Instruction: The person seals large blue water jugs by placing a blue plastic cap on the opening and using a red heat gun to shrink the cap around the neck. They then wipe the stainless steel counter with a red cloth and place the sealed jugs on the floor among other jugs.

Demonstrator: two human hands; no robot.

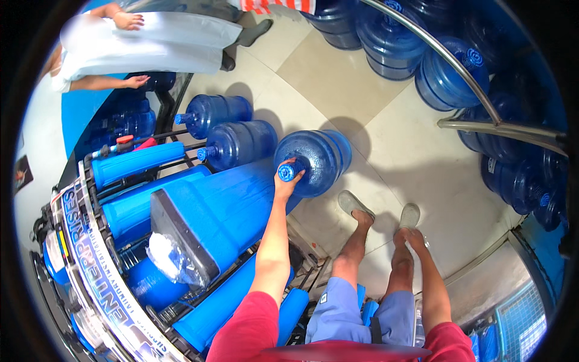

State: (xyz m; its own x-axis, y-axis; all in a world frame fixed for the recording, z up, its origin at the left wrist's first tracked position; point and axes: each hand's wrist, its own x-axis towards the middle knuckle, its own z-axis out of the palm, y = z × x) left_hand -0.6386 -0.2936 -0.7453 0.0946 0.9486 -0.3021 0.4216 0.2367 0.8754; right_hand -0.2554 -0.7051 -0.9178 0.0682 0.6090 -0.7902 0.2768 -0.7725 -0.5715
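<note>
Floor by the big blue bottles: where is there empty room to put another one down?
Bare tile lies right of the bottle the left hand grips, up toward the stacked bottles beyond the metal rail. Crowded: two bottles and the blue rack on the left.

The tiled floor (338, 78) is pale beige, and it carries nearly everything here. Three blue water jugs lie on their sides in a row: the nearest jug (322, 158) rests right at the left hand (288, 181), a second jug (241, 143) lies just beyond it, and a third jug (216, 112) farther off. Well apart, beyond the right hand (416, 236), more blue jugs (416, 45) stand stacked along the floor's far edge. The person's sandalled feet stand between the two hands.
</note>
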